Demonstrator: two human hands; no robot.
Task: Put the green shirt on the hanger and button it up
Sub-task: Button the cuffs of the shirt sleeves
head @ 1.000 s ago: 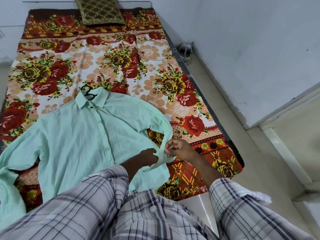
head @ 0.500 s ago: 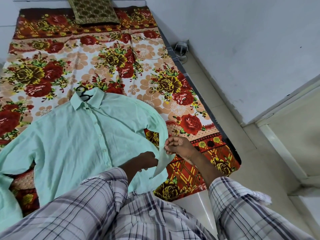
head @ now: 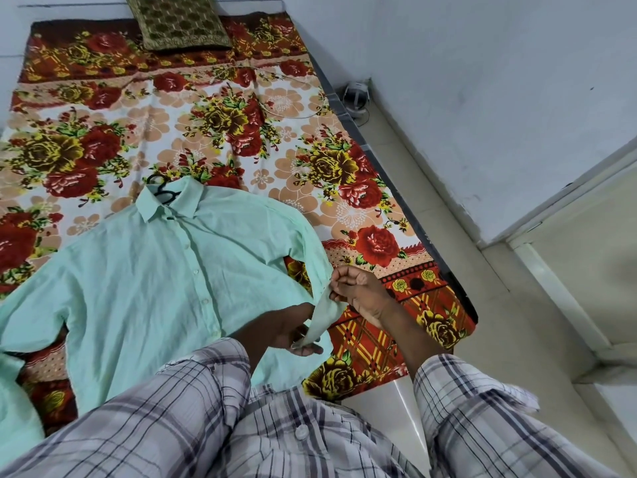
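Well — cushion [head: 177,22] beyond shirt [head: 144,288], on bedspread [head: 282,108].

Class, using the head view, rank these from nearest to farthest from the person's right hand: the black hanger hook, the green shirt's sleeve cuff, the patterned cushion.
1. sleeve cuff: pinched by the right hand itself, low and right of centre.
2. hanger hook: poking out above the shirt's neck, farther off and to the left.
3. cushion: at the far end, top of the view.
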